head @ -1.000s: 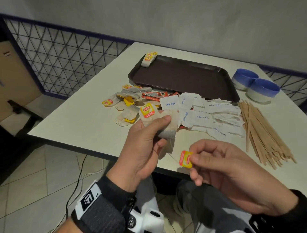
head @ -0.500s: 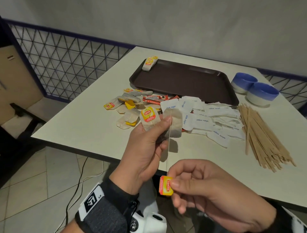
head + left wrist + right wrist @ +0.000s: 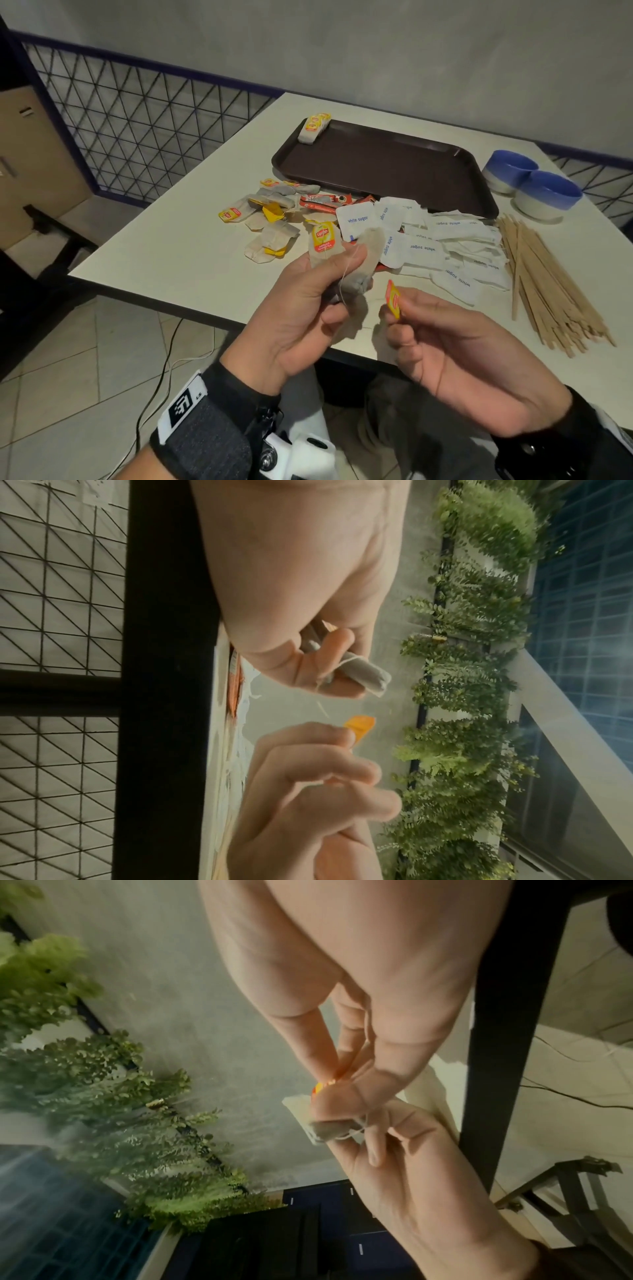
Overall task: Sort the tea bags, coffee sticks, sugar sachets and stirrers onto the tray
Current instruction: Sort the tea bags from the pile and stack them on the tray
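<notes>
Head view: right hand (image 3: 455,346) grip pinching tag (image 3: 393,298), now nearer tea bags (image 3: 342,260) in left hand (image 3: 301,308) grip.

Paper, wood and plastic on a matt table (image 3: 164,246)

Tea bags (image 3: 270,240) are soft fibrous paper (tags glossy); stirrers (image 3: 548,284) bare wood; tray (image 3: 387,164) smooth brown plastic.

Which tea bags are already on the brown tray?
Only the small stack of tea bags at the far left corner of the tray. The other tea bags lie loose on the table, and two are in the left hand.
</notes>
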Demonstrator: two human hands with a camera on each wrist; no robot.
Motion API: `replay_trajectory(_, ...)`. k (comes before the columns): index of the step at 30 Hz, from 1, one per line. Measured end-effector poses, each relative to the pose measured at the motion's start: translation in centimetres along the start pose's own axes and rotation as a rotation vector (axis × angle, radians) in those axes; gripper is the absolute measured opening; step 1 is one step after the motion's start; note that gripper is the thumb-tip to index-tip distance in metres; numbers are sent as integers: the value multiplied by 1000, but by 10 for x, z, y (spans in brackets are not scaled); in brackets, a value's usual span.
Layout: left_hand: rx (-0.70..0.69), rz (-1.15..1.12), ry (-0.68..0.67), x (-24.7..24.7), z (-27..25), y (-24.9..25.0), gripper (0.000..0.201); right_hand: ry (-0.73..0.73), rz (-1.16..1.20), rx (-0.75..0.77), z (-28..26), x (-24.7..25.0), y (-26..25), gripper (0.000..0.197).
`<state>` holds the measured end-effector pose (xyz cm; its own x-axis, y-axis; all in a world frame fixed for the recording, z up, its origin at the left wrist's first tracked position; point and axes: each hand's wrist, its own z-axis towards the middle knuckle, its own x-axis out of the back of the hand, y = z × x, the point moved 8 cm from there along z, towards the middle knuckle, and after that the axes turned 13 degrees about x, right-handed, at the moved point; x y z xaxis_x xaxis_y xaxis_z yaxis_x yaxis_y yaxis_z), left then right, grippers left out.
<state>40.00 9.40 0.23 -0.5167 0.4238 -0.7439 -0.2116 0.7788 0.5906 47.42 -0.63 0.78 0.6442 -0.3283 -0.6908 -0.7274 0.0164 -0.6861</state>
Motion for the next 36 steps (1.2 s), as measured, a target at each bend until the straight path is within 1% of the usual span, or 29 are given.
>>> replay_trajectory(2,15,37,-28,-2,-1,-2,14,-29,57,10,1,-4,-6,32)
replay_trajectory(4,18,59,-40,-3,-1,-2,4,-65,99,16,2,-10,-12,33)
replay_trajectory(7,20,99,-57,-5,0,-4,12,-93,105,35,3,-13,-21,35)
replay_trajectory(10,12,149,-111,-10,-4,-4,7,-123,45,47,3,-14,-27,33)
replay_trajectory(12,-6,183,-126,-13,-5,-4,11,-136,-6,58,1,-14,-31,32)
replay_trajectory(17,-52,279,-111,-17,-6,-3,17,-90,-158,108,-5,-13,-43,47)
replay_trajectory(19,-70,325,-110,-19,-8,-2,16,-72,-212,115,-6,-13,-48,47)
replay_trajectory(22,-100,393,-99,-19,-8,-3,16,-20,-352,142,-6,-12,-57,40)
replay_trajectory(26,-129,469,-43,-17,-7,-4,20,63,-660,204,-9,-15,-69,23)
replay_trajectory(30,-144,496,-3,-16,-8,-3,15,45,-828,226,-12,-22,-75,18)
replay_trajectory(34,-151,509,25,-16,-8,-3,18,68,-1020,270,-14,-23,-81,16)
replay_trajectory(36,-149,520,24,-17,-8,-4,16,77,-1101,296,-13,-23,-83,13)
